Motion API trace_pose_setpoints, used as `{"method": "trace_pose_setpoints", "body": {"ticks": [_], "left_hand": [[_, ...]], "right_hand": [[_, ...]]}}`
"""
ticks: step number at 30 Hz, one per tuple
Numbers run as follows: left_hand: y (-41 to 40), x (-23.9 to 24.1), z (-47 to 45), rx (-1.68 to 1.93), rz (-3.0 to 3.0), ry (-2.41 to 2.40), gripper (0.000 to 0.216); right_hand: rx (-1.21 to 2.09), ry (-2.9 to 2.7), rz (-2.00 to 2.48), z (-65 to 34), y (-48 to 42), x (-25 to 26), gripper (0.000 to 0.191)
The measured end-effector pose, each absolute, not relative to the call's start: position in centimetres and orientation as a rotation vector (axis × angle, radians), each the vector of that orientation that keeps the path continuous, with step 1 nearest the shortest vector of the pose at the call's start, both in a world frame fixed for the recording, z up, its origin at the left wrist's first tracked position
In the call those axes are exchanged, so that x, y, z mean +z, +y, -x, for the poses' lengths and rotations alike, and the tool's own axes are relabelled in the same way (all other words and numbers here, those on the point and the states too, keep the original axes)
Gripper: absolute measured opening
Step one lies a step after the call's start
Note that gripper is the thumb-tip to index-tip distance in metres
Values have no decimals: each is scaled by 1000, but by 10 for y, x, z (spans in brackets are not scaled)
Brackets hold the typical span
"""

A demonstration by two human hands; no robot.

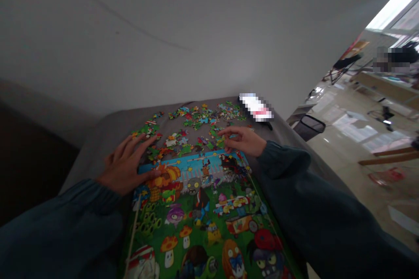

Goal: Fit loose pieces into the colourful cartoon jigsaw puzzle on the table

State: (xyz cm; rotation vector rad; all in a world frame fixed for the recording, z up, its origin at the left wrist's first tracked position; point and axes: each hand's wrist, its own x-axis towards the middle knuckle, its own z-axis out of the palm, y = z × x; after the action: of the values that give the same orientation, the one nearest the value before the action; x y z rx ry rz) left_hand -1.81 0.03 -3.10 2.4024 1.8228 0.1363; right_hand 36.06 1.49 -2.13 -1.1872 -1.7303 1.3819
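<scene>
Left hand (122,166) splayed palm down, right hand (245,140) with fingers (231,130) bent, both sleeved forearms (294,192) angled inward

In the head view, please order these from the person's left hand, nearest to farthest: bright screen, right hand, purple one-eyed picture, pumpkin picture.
1. Pumpkin picture, beside the left hand's thumb.
2. Purple one-eyed picture, lower on the puzzle.
3. Right hand, across at the puzzle's upper right.
4. Bright screen, beyond the right hand.
</scene>
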Motion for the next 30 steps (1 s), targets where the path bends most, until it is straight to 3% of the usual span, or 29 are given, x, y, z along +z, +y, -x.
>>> {"method": "trace_pose_setpoints", "body": {"ticks": [4,8,16,19,25,30], "left_hand": [[1,-34,21,99,-2436,1803,82],[0,-34,23,63,-2472,1784,79],[4,-41,27,41,-2460,1815,77],[6,-44,29,48,-2461,1807,76],[8,-46,33,60,-2475,1809,76],[5,-43,31,55,-2467,1804,76]], "right_hand": [[1409,-1930,1126,-346,0,-13,17],[1187,-2172,1164,-340,-7,-12,15],[1214,-1950,1295,-366,21,-31,26],[1004,-1815,1299,-376,30,-36,42],[498,-2034,1281,-374,30,-39,27],[390,-2355,1371,-359,15,-36,37]]}}
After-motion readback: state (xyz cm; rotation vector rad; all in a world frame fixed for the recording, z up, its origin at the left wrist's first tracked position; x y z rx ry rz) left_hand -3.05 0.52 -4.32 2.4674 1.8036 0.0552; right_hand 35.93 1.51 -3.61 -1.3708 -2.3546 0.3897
